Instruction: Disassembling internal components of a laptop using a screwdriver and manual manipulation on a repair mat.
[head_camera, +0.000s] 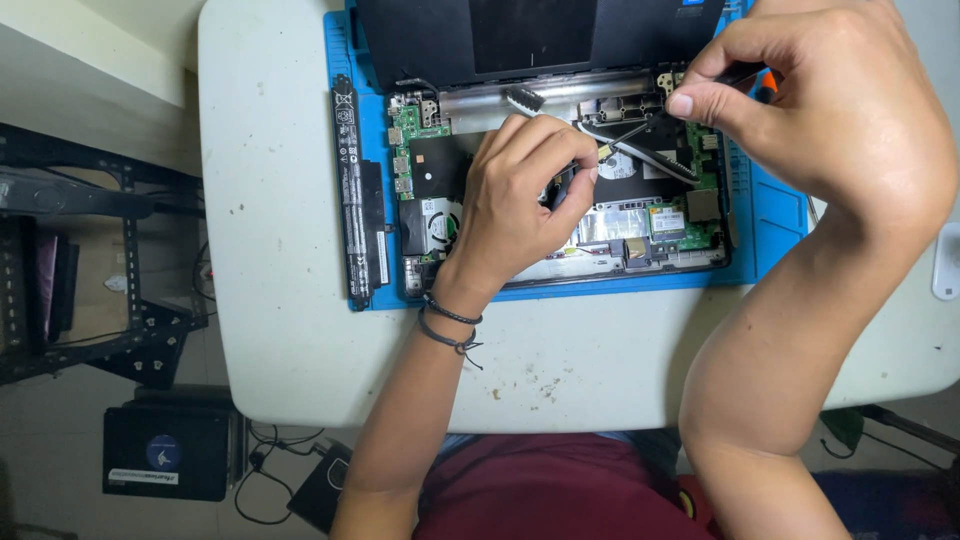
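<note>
An opened laptop (660, 225) lies on a blue work mat (775, 215), its green circuit boards and fan exposed, its dark lid (520, 40) folded back at the top. My left hand (520, 200) rests over the middle of the boards, fingers curled around a small dark tool that is mostly hidden. My right hand (830, 100) hovers above the right hinge area, pinching a slim dark tool with an orange part (768, 82); its tip points toward the thin black cables (640, 150).
A long black battery pack (355, 190) lies along the mat's left edge. The mat sits on a white table (270, 200). A black metal rack (90, 260) and a dark box (165, 450) stand on the floor to the left. A white object (947, 260) is at the right edge.
</note>
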